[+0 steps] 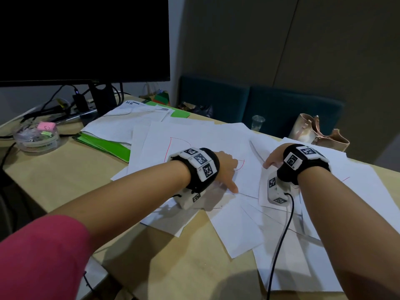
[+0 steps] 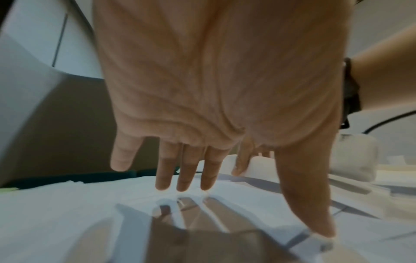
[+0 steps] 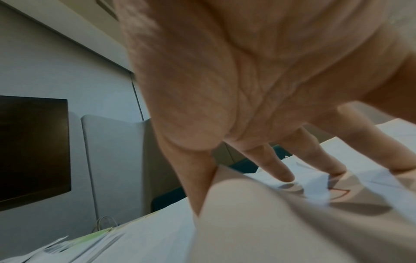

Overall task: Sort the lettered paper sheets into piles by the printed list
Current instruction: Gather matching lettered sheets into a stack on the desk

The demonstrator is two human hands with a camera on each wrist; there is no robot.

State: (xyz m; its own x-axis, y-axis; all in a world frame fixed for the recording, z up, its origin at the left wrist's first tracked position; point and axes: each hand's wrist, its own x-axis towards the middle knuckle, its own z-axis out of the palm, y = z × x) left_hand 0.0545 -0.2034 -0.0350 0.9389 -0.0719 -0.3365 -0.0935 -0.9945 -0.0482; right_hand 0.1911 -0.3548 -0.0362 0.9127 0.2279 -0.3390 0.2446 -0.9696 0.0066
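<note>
matt white paper sheets (image 1: 201, 135) on smooth pale wood desk (image 1: 65, 180).

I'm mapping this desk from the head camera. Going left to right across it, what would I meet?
Clear container of clips → green folders → left hand → right hand → beige handbag.

Two hands (image 1: 249, 167) rest on the surface (image 1: 65, 187), amid too many overlapping paper sheets (image 1: 216, 144) to count. One monitor (image 1: 84, 37) stands at ten o'clock; one plastic cup (image 1: 258, 122) and one handbag (image 1: 318, 132) at one o'clock.
</note>
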